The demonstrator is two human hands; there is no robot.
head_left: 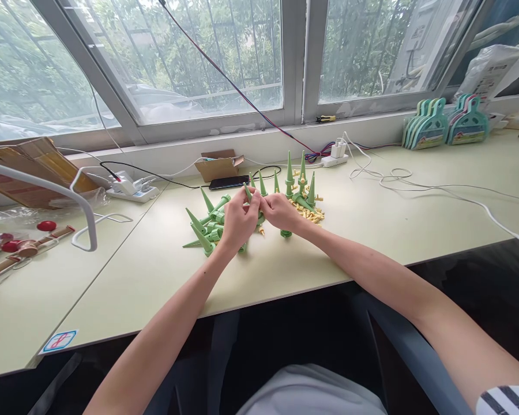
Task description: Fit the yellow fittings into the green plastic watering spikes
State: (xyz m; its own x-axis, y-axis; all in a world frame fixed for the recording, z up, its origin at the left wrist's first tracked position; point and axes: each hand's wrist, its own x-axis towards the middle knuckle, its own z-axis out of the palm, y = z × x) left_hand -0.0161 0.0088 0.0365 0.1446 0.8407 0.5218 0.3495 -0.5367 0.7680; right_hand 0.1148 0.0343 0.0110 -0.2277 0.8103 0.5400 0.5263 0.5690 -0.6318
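Observation:
Over the table, my left hand is closed around a green plastic spike, whose pointed tip sticks up past the fingers. My right hand meets it, fingertips pinched together against the left thumb; whatever is between them is hidden. Left of my hands lies a loose heap of green spikes, some with open tube ends showing. Beyond my right hand, several green spikes stand upright, with small yellow parts on some. A pile of small yellow plastic pieces lies beside my right wrist.
A phone and an open cardboard box sit behind the spikes. White cables and a power strip are at back right. Teal plastic handled items stand by the window. At left are a white metal bar and wooden toys.

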